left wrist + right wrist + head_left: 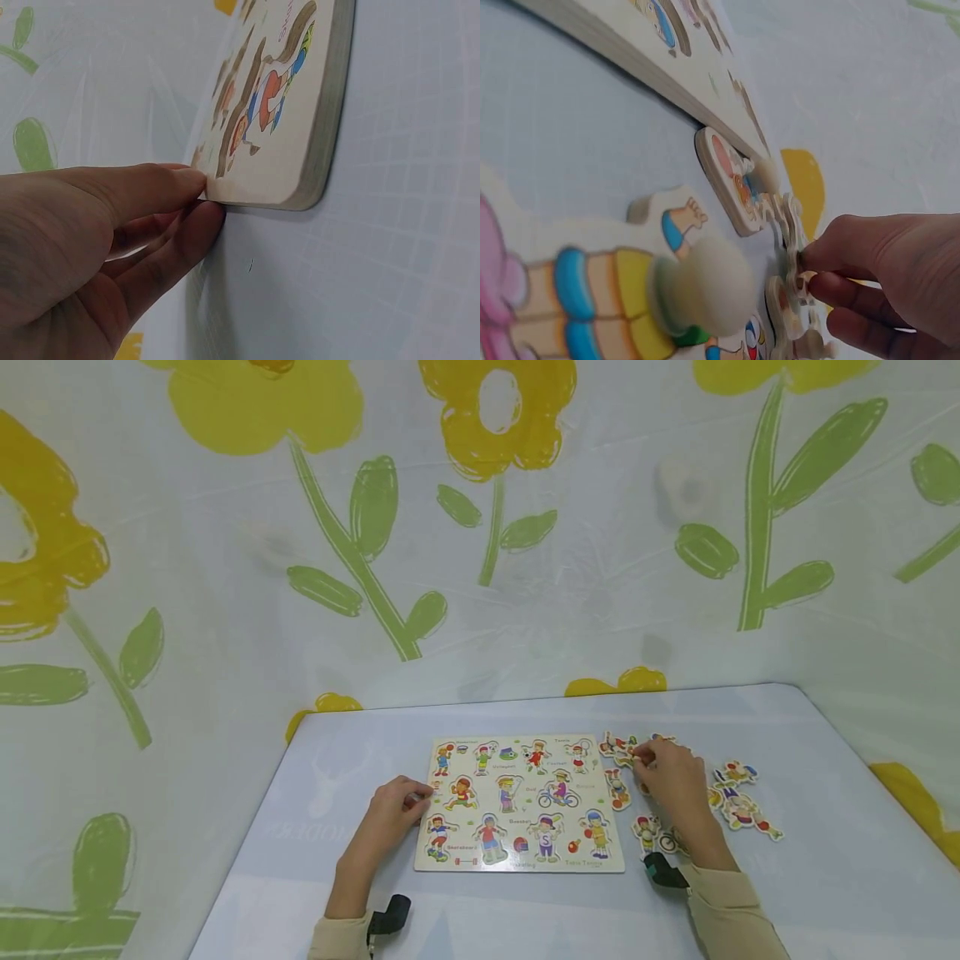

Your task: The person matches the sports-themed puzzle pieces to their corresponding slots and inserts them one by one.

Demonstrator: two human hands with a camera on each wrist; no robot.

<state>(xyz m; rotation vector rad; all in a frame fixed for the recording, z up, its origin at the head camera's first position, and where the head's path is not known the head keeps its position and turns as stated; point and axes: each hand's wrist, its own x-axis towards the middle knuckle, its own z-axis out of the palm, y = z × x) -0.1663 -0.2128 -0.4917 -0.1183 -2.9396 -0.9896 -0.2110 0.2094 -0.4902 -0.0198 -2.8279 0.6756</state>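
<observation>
A wooden peg puzzle board (517, 802), printed with children playing sports, lies flat on the table. At its left edge, my left hand (393, 814) pinches the rim; in the left wrist view the thumb (161, 187) rests on the board's face (296, 161) and a fingertip is against its side. Beyond the board's right edge, my right hand (671, 777) is among loose wooden puzzle pieces. Its thumb and fingers (855, 244) pinch a puzzle piece (791, 244), mostly seen edge-on, so its picture cannot be made out.
More loose pieces lie right of the board, including a rabbit-like piece (617, 789) and a cluster (738, 810) beyond my right hand. A large round knob (712, 289) sits on a nearby piece. The white table (337, 743) meets a flower-patterned cloth (600, 568) behind.
</observation>
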